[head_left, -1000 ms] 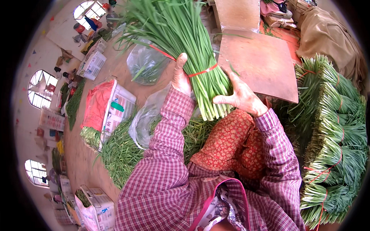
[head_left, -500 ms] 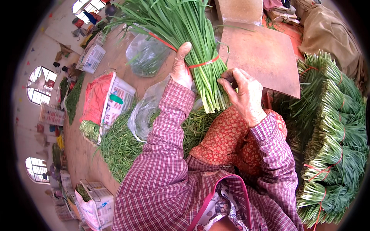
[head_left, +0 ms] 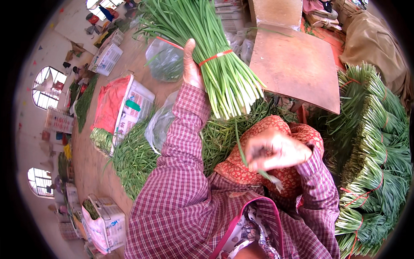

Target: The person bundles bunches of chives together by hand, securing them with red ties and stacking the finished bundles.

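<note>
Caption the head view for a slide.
Left hand grips a red-banded bunch of garlic chives; right hand holds a loose stalk.

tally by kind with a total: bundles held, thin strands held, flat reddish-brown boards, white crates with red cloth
Green leafy bundle with red band, left hand: 1
Thin green strand, right hand (blurred): 1
Flat reddish-brown board: 1
White plastic crate with red cloth: 1
Total: 4

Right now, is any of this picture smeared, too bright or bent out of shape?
In the head view, the right hand is blurred, as is the pale end of its leaf; the left hand and its green bunch look sharper; the lower-left window glares nearly white; the scene curves toward a black rim.
</note>
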Available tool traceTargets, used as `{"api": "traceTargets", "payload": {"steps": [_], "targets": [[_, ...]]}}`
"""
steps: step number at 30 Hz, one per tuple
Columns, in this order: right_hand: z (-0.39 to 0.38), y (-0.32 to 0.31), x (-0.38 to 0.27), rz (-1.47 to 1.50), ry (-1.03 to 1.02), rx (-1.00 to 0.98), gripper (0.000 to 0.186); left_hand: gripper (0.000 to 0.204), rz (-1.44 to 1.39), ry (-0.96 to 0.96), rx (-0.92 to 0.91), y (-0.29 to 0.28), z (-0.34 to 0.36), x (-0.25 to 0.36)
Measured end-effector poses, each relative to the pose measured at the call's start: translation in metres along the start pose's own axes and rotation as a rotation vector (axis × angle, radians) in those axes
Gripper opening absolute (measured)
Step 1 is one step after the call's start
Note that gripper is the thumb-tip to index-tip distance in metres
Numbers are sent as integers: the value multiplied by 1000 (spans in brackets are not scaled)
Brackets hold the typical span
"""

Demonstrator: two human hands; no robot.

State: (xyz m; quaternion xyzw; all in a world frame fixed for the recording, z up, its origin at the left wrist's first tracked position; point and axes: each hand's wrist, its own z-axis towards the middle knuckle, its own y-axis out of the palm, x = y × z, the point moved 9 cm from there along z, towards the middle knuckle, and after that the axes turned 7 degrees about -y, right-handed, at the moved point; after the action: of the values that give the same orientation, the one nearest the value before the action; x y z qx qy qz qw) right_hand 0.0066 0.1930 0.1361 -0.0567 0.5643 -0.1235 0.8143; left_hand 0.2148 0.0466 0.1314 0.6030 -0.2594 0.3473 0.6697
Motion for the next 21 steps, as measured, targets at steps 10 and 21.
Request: {"api": "traceTargets", "payload": {"steps": [10, 21], "targets": [[-21, -89, -4, -725, 70, 662, 16, 89, -16, 105, -55, -2, 1, 19], [-34, -110, -3, -867, 112, 988, 14, 101, -117, 128, -330, 1, 3, 21]]}}
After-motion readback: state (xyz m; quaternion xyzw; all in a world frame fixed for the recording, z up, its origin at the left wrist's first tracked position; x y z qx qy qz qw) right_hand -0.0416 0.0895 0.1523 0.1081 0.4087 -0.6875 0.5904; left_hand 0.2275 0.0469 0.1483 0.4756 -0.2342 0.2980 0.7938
